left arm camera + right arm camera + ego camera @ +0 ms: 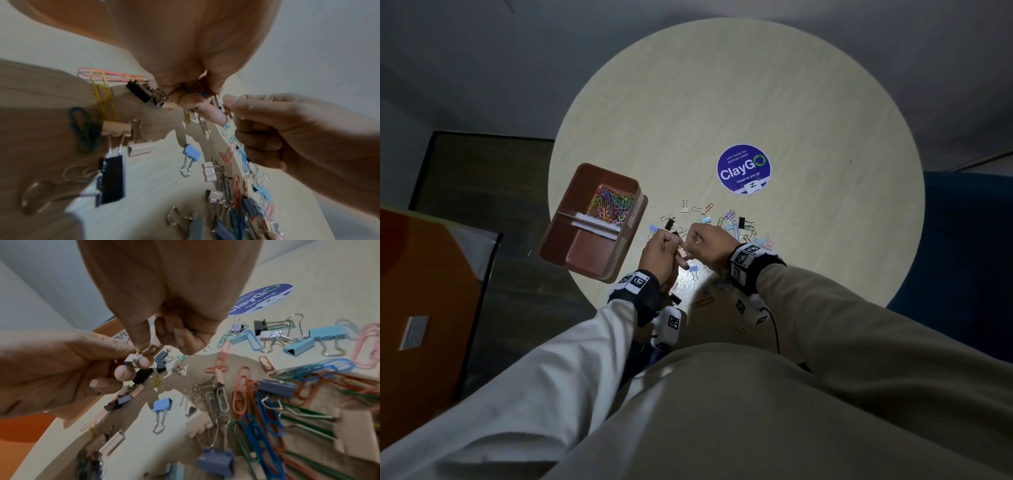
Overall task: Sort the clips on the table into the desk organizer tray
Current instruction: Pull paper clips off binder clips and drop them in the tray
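Both hands meet low over the round table (791,102). My left hand (677,247) grips a small pale binder clip (130,361) at its fingertips. Some coloured paper clips (198,89) are tucked in its curled fingers. My right hand (144,350) pinches that binder clip's wire handle between thumb and forefinger. Loose binder clips and paper clips (732,224) lie scattered under and beyond the hands, among them a blue binder clip (162,404). The brown organizer tray (561,246) sits to the left, with coloured paper clips (611,207) in its far compartment.
A round blue ClayGo sticker (744,169) lies on the table beyond the clips. The tray overhangs the table's left edge. A blue chair (962,257) stands to the right and an orange panel (421,291) to the left. More clips (703,301) lie near the table's front edge.
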The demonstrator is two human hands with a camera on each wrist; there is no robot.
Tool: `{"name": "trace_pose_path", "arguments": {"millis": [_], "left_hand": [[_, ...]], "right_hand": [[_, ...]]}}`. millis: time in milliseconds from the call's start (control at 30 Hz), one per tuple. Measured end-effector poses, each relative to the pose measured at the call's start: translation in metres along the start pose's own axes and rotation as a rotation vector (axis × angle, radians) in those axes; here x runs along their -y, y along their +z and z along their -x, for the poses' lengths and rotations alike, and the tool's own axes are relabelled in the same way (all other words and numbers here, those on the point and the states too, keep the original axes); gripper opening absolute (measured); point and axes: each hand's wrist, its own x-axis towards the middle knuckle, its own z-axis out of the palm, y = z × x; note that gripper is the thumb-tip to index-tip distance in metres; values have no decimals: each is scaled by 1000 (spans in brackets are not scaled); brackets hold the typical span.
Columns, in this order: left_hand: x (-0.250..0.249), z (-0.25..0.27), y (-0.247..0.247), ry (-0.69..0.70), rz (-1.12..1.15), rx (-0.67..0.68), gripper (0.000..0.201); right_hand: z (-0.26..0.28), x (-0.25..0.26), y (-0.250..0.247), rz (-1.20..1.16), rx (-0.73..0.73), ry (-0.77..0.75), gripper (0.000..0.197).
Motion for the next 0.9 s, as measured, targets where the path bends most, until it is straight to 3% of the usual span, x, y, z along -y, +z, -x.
{"name": "trace_pose_path", "arguments": {"millis": [167,267,333,567,667,800,900], "left_hand": [[-2,3,2,5,-112,-92,19],[-8,5,3,11,-163,-200,18],[-9,4,3,36,-147,-188,19],[1,-1,1,66,-34,-65,11],[-1,3,2,77,-15,-77,8],[2,-4,-2,90,11,-174,9],[2,-14,-10,55,19,-157,8]], "right_hand": [[-3,-1,-5,62,82,-2,15],[-6,7,-13,262,241,-38,19],[-8,8,-17,349,316,-58,18],[-10,-1,-19,329,161,-69,19],[-10,-1,-17,335,184,-70,20],[-9,-3,-11,426,320,-55,18],[-7,-7,-12,367,239,-37,20]]}}
